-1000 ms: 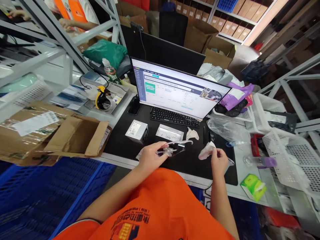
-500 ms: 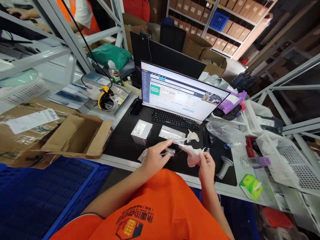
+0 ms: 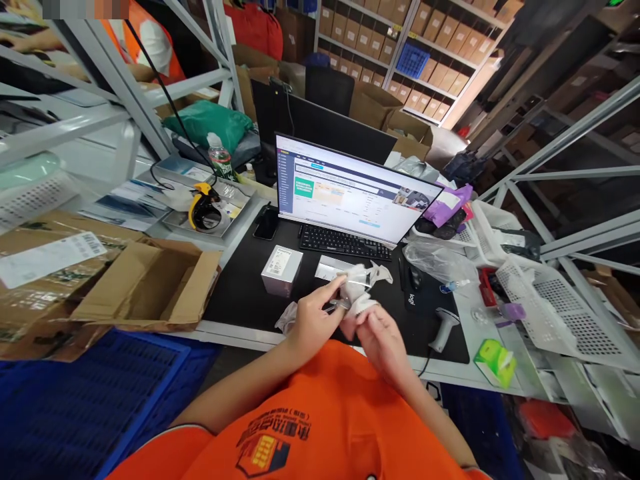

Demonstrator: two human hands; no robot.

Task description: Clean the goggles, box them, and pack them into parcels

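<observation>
My left hand [image 3: 316, 319] is closed at the middle of the desk, thumb and fingers pinching a small shiny item that I cannot make out. White tissue [image 3: 361, 305] covers most of that item. My right hand [image 3: 384, 339] is closed on the tissue and presses it against what the left hand holds. Just beyond the hands lie a flat white box [image 3: 327, 268] and a crumpled white scrap [image 3: 381, 273]. A silver-grey carton [image 3: 282, 270] with a label stands left of them. Crumpled clear plastic [image 3: 287, 319] rests beside my left wrist.
A lit monitor [image 3: 350, 190] and a black keyboard [image 3: 345, 243] stand ahead. At right are a mouse [image 3: 415, 277], a barcode scanner [image 3: 444, 329], a green tissue pack [image 3: 495, 362] and a white basket [image 3: 575, 317]. An open cardboard box [image 3: 150, 283] stands at left.
My right hand has moved left, bringing the tissue from beside the left hand onto the item there. The left hand stays nearly in place. The whole view has shifted slightly.
</observation>
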